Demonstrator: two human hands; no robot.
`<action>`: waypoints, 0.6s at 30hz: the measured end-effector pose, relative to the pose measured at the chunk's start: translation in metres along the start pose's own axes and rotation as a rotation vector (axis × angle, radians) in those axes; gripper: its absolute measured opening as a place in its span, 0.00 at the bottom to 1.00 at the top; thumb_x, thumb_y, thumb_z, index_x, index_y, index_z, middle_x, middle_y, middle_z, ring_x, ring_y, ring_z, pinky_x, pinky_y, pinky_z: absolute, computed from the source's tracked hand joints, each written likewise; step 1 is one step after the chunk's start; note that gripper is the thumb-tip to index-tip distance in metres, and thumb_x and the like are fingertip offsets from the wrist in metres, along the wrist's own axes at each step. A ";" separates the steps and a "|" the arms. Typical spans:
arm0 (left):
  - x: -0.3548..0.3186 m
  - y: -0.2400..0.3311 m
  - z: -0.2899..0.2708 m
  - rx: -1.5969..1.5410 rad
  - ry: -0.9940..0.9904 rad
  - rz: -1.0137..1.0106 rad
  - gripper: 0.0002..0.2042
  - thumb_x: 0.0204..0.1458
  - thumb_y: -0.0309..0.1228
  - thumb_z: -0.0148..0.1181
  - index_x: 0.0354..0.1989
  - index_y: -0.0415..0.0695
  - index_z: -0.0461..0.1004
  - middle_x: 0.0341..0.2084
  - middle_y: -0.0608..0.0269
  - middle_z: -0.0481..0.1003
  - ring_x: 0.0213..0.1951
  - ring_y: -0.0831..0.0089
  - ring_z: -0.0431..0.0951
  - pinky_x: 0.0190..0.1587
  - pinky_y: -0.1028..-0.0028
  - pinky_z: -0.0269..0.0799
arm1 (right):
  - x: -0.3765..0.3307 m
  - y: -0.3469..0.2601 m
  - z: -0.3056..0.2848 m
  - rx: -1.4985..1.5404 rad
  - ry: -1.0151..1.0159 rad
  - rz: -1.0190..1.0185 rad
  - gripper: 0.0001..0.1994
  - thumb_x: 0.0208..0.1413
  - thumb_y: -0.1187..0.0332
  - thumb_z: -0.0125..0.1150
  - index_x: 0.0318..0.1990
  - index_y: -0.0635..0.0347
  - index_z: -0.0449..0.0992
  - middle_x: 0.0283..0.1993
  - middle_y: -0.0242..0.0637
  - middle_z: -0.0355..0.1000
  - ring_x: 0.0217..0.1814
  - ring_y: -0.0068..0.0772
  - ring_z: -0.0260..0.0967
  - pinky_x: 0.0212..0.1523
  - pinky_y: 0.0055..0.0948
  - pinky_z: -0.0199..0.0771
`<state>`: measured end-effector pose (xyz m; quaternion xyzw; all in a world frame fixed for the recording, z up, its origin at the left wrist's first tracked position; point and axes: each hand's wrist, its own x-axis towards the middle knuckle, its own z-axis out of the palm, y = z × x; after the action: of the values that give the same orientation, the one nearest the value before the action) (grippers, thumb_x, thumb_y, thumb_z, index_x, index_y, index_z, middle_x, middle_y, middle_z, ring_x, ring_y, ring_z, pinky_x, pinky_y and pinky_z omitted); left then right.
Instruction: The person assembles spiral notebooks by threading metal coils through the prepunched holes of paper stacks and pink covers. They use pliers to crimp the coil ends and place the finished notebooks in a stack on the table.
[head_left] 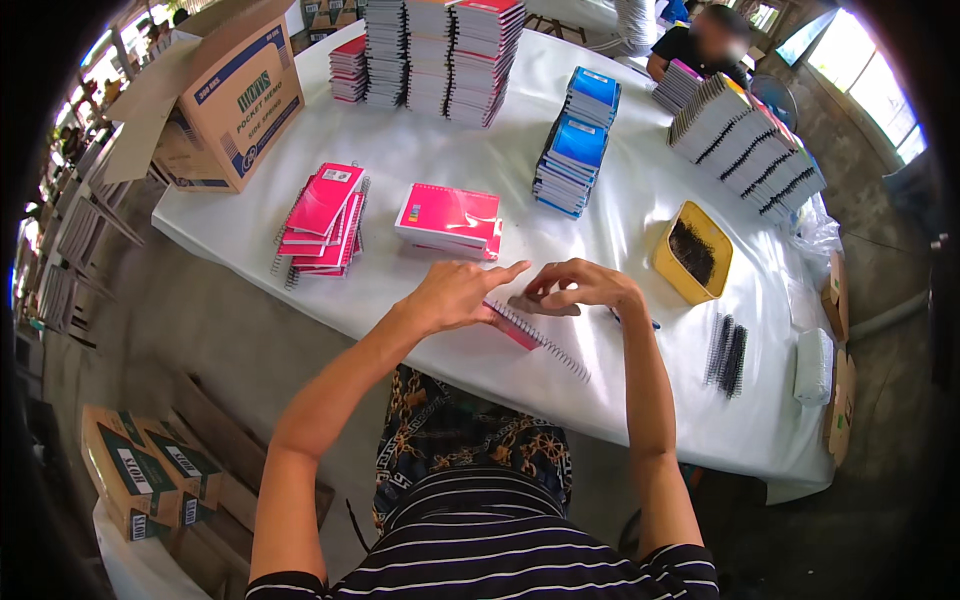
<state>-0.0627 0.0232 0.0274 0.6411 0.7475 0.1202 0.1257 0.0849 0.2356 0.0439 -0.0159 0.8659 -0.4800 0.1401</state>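
A pink notebook [515, 328] is held upright on its edge near the table's front, its wire coil [560, 355] running along the top and sticking out past the near right end. My left hand [460, 295] grips it at the far left end, index finger stretched toward the right. Just across the coil, my right hand [588, 284] has its fingers curled in a pinch over a flat grey-brown piece [545, 304]; its kind I cannot make out. Behind my hands lies a stack of pink notebooks without visible coils [450, 210]. Coiled pink notebooks [325, 220] are piled left of it.
A yellow tub [727, 255] of dark bits and loose black coils [727, 355] lie right. Blue notebooks [575, 150] and tall notebook stacks [430, 60] stand behind. An open carton [230, 110] is at the far left; a person [700, 45] sits at the far right.
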 end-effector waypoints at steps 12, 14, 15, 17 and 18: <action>0.001 -0.027 0.041 -0.837 0.393 0.042 0.56 0.32 0.37 0.78 0.72 0.61 0.46 0.55 0.51 0.72 0.56 0.58 0.74 0.56 0.66 0.72 | 0.014 0.009 0.003 0.014 0.047 0.084 0.29 0.47 0.48 0.58 0.54 0.58 0.76 0.51 0.40 0.75 0.52 0.37 0.70 0.56 0.33 0.66; 0.002 -0.032 0.046 -0.905 0.398 0.030 0.56 0.32 0.35 0.78 0.72 0.62 0.45 0.55 0.51 0.72 0.56 0.57 0.74 0.55 0.65 0.72 | 0.013 -0.001 -0.001 0.057 0.079 0.073 0.27 0.49 0.50 0.57 0.53 0.57 0.77 0.49 0.40 0.76 0.52 0.36 0.70 0.56 0.32 0.67; 0.002 -0.035 0.049 -0.939 0.401 0.024 0.57 0.33 0.34 0.78 0.72 0.62 0.45 0.55 0.50 0.72 0.55 0.56 0.74 0.55 0.65 0.72 | 0.013 -0.006 -0.002 0.059 0.073 0.048 0.27 0.49 0.50 0.57 0.53 0.57 0.77 0.49 0.40 0.76 0.53 0.37 0.70 0.56 0.33 0.66; 0.002 -0.031 0.050 -0.895 0.421 0.037 0.53 0.38 0.27 0.75 0.72 0.60 0.45 0.55 0.52 0.73 0.55 0.64 0.74 0.54 0.68 0.74 | 0.012 -0.010 0.004 0.082 0.065 0.014 0.27 0.49 0.50 0.56 0.53 0.57 0.77 0.50 0.40 0.76 0.53 0.37 0.70 0.56 0.34 0.66; 0.002 -0.029 0.050 -0.873 0.432 0.043 0.51 0.40 0.23 0.73 0.72 0.59 0.45 0.54 0.53 0.73 0.54 0.68 0.74 0.53 0.69 0.75 | 0.019 -0.011 0.004 0.012 0.062 0.143 0.28 0.48 0.49 0.55 0.53 0.57 0.77 0.50 0.40 0.76 0.53 0.37 0.70 0.57 0.35 0.65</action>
<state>-0.0726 0.0214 -0.0297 0.5042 0.6227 0.5554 0.2226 0.0665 0.2236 0.0470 0.0618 0.8659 -0.4741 0.1474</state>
